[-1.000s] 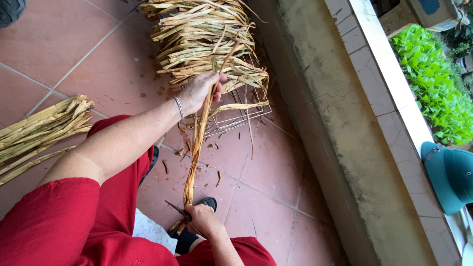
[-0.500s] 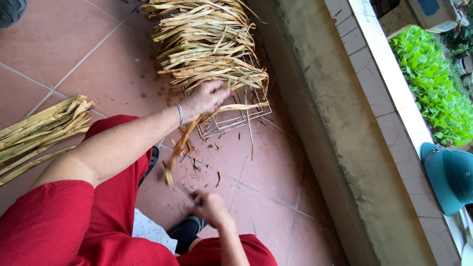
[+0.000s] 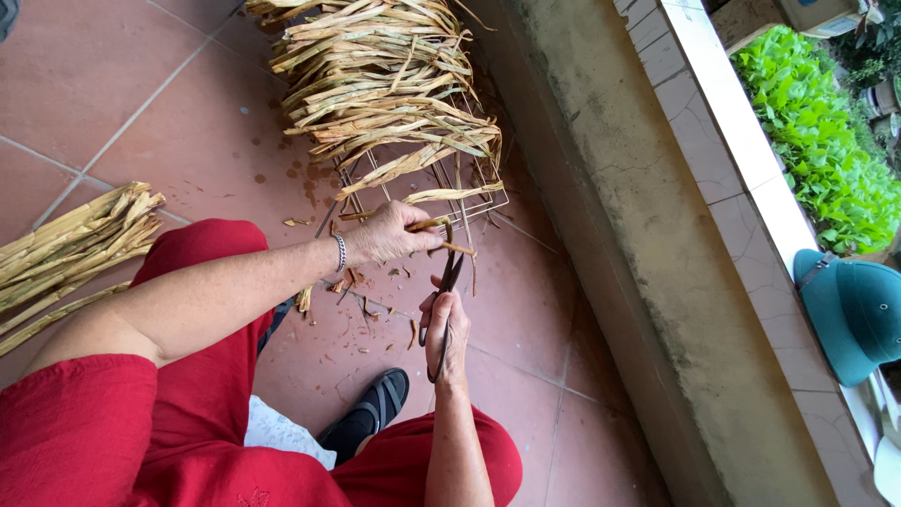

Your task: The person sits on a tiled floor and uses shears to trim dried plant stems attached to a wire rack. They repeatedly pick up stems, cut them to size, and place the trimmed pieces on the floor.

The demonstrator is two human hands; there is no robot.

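Red floor tiles fill most of the picture, with a grey concrete ledge running down the right side. At the top middle, a big heap of dry leaf strips lies over a wire rack. A smaller bundle of strips lies at the left edge. The person sits low in red clothes. The left hand is in the middle of the frame, closed around the end of one dry strip. Just below it, the right hand is wrapped around dark scissors, whose blades reach up to the strip. Little cut bits lie on the tiles near the hands. A black sandal shows at the bottom middle, and a green hat sits at the right edge, under green plants
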